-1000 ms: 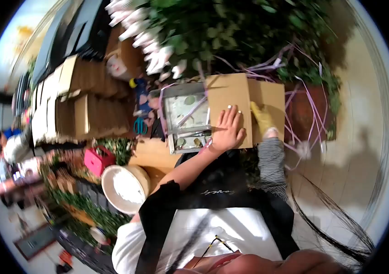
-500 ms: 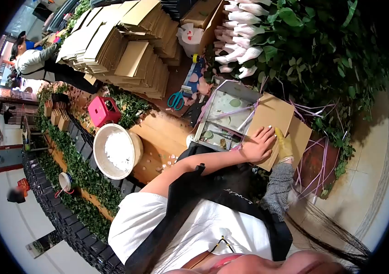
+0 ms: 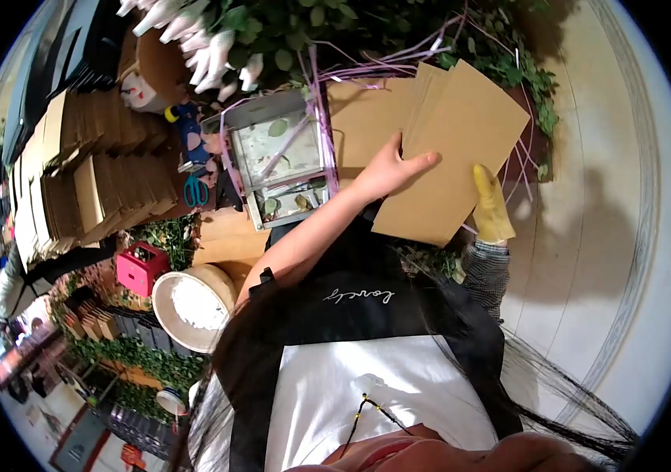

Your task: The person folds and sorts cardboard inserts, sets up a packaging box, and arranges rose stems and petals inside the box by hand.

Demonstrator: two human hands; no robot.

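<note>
Several flat brown cardboard sheets (image 3: 457, 149), slightly fanned at the top edge, lie tilted across both hands. My bare left hand (image 3: 390, 167) is closed on their left side, with the thumb across the top face and most fingers hidden. At the right edge is my right hand (image 3: 493, 208) in a yellow glove, its thumb over the sheets and its other fingers largely out of sight. Another cardboard sheet (image 3: 355, 118) lies flat behind my left hand. Beside it stands a metal tray with compartments (image 3: 250, 193), holding small bits and leaves.
Purple ribbons (image 3: 382, 64) trail around the tray and cardboard. Leafy greenery (image 3: 288, 31) and white-netted flower heads (image 3: 209, 59) lie behind. To the left are cardboard stacks (image 3: 95, 197), blue scissors (image 3: 195, 190), a pink stool (image 3: 142, 267) and a white-filled bucket (image 3: 194, 311).
My hands have gone from resting on top of the cardboard to gripping it at its sides. The sheets are now turned and fanned. The camera view has swung round too.
</note>
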